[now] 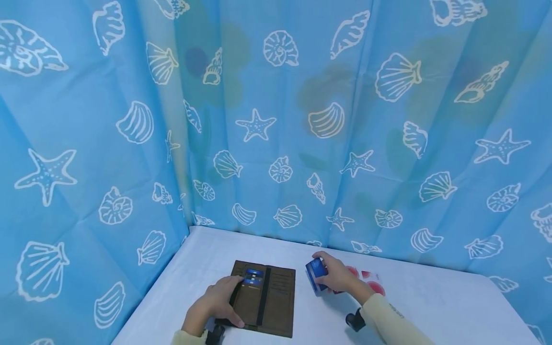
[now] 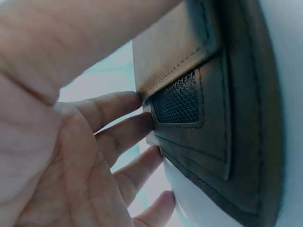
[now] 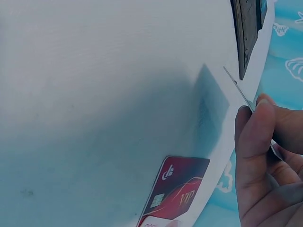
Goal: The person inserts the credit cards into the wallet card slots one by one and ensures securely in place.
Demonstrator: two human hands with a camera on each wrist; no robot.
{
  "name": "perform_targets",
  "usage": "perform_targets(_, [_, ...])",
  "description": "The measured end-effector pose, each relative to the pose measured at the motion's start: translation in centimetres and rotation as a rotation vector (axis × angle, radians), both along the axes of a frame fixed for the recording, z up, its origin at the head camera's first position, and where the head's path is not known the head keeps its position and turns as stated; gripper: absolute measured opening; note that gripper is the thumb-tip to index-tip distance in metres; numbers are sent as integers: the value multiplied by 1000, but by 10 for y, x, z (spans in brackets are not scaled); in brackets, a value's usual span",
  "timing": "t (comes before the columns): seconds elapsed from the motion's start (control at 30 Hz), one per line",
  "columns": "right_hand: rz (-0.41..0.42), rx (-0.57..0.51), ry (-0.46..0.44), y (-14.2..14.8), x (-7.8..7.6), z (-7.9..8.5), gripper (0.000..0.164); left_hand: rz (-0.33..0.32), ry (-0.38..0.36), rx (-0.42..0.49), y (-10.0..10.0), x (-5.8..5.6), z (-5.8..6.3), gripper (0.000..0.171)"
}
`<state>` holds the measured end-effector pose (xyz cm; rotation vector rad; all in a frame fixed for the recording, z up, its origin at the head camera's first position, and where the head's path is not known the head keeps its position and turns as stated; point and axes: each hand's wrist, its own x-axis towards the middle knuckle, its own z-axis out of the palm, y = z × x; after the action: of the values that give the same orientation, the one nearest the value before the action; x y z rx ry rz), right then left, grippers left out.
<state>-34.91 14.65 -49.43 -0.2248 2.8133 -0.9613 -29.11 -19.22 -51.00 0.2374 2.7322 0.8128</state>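
Note:
An unfolded brown wallet point(image 1: 276, 311) lies on the table with a dark strap point(image 1: 264, 297) running down it. Blue cards point(image 1: 253, 277) show in its upper left slots. My left hand point(image 1: 219, 298) rests on the wallet's left side. In the left wrist view its fairly straight fingers point(image 2: 125, 132) touch the wallet's edge, beside a mesh window point(image 2: 179, 101). To the right of the wallet, my right hand point(image 1: 338, 274) pinches a blue card point(image 1: 316, 274) tilted above the table. The right wrist view shows that card point(image 3: 239, 88) nearly edge-on between thumb and fingers.
Beneath and beside my right hand lie a red VIP card point(image 3: 179, 184) and a white card with red circles point(image 1: 375, 287). The white table point(image 1: 435, 297) meets a blue seashell-patterned curtain point(image 1: 258, 201) at its back and left.

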Motion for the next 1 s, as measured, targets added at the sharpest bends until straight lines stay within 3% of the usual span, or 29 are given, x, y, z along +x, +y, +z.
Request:
perform_targets(0.53, [-56, -45, 45, 1, -12, -3, 69, -21, 27, 23, -3, -6, -13, 111])
perform_targets(0.87, [-51, -128, 39, -5, -15, -3, 69, -13, 14, 0, 2, -2, 2, 107])
perform_targets(1.0, [-23, -149, 24, -9, -16, -2, 66, -21, 19, -2, 1, -2, -1, 108])
